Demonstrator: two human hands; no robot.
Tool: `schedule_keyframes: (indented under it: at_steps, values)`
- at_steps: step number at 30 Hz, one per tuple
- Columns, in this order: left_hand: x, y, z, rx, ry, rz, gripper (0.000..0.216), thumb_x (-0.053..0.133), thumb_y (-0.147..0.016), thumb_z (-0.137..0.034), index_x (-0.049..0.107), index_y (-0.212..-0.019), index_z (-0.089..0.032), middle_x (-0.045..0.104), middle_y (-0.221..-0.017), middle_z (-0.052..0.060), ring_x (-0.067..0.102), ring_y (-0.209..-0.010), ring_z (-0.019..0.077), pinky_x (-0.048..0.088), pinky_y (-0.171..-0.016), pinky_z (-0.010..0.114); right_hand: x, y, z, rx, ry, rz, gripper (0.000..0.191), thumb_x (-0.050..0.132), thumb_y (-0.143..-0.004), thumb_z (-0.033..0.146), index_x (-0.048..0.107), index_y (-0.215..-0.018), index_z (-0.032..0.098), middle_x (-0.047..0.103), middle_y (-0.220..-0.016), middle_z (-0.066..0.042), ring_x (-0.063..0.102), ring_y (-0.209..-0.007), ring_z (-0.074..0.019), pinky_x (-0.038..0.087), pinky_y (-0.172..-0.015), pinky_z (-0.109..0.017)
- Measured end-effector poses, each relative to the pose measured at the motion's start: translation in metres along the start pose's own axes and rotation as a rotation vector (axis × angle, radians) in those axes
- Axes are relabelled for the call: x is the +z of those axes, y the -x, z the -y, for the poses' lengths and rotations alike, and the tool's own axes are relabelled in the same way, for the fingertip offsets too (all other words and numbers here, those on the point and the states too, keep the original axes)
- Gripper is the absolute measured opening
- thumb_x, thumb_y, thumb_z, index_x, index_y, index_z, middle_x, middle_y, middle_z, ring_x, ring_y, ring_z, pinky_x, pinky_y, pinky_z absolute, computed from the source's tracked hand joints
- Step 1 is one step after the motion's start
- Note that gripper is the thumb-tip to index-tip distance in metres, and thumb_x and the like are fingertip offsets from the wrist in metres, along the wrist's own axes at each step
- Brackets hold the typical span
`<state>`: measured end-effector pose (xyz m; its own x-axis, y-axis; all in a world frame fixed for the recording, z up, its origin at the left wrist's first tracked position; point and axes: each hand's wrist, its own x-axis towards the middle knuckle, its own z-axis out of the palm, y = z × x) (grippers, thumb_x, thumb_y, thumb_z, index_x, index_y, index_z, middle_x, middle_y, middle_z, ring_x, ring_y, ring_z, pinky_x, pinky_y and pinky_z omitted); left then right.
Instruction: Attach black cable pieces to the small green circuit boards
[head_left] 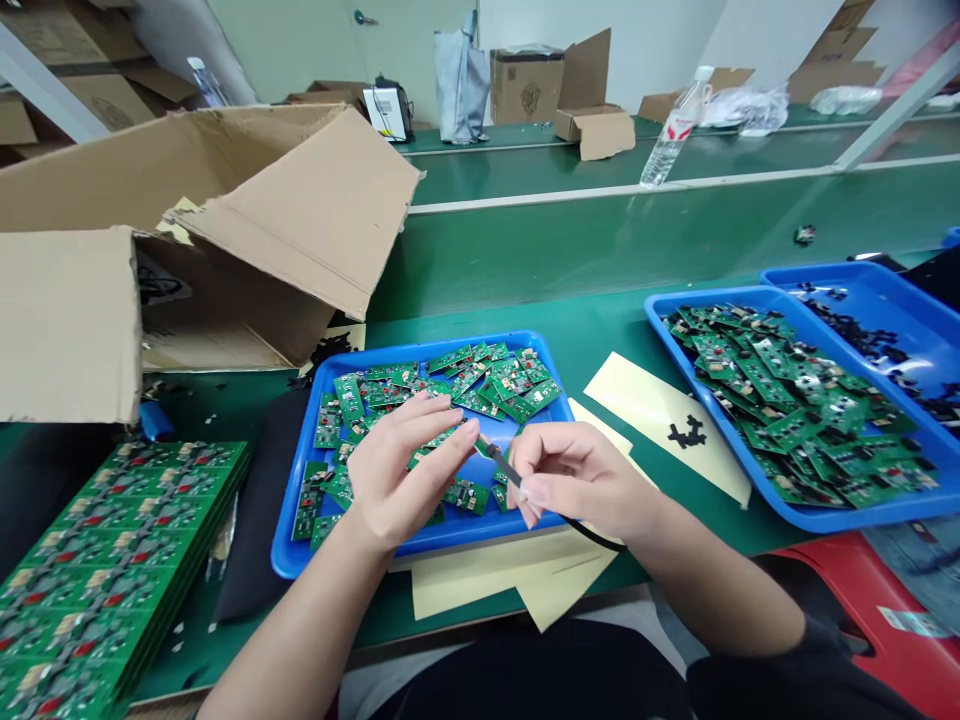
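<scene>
My left hand [409,465] is over the blue tray [280,535], thumb and fingertips drawn together around a small green circuit board [482,441], mostly hidden by the fingers. Pinched in my right hand [577,480] is a thin black strip [508,470]; its kind is unclear. One end of the strip meets the board at my left fingertips. The other end curves out beneath my right hand. Loose green circuit boards [517,380] lie scattered in the tray under both hands.
To the left are stacked panels of boards [120,560] and an open cardboard box [300,210]. A second blue tray [810,520] full of boards stands at right, beside yellow paper [622,385] with black pieces [686,432]. A water bottle [677,130] leans on the ledge behind.
</scene>
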<state>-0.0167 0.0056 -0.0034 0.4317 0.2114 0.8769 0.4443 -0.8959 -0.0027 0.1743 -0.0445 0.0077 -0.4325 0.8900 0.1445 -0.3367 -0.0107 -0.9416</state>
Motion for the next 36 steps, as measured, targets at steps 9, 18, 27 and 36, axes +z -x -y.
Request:
schedule_keyframes:
  at_steps: [9,18,27,36]
  values:
    - [-0.009,-0.004,0.000,0.007,0.039,0.017,0.011,0.062,-0.080,-0.013,0.065,-0.079,-0.023,0.066,-0.079,0.000,0.067,-0.082,0.0158,0.053,-0.089,0.041,0.005,0.002,0.008,-0.157,0.381,0.033,0.012,0.053,-0.078,0.012,0.050,-0.069,0.019,0.053,-0.063,0.002,0.048,-0.057,-0.0089,0.042,-0.055,-0.021]
    - [-0.006,-0.012,-0.006,-0.180,0.257,0.108,0.013,0.054,-0.085,-0.019,0.064,-0.077,-0.022,0.069,-0.072,0.001,0.066,-0.067,0.0146,0.054,-0.062,0.030,0.010,0.001,0.003,-0.429,0.778,0.014,0.013,0.048,-0.077,0.012,0.046,-0.069,0.021,0.051,-0.060,0.002,0.044,-0.054,-0.0108,0.039,-0.052,-0.023]
    - [-0.006,-0.007,-0.001,-0.117,0.234,0.094,0.014,0.054,-0.085,-0.016,0.064,-0.079,-0.023,0.068,-0.076,0.002,0.066,-0.073,0.0155,0.055,-0.065,0.032,0.013,0.002,0.001,-0.436,0.852,0.002,0.012,0.046,-0.078,0.013,0.048,-0.069,0.021,0.053,-0.059,0.001,0.045,-0.053,-0.0113,0.041,-0.052,-0.024]
    - [-0.011,-0.010,0.003,-0.072,0.210,0.119,0.013,0.055,-0.087,-0.015,0.063,-0.080,-0.023,0.068,-0.080,0.002,0.066,-0.073,0.0138,0.058,-0.075,0.034,-0.004,0.000,0.012,-0.106,0.637,-0.181,0.013,0.050,-0.078,0.013,0.051,-0.067,0.019,0.055,-0.061,0.003,0.049,-0.055,-0.0097,0.040,-0.050,-0.021]
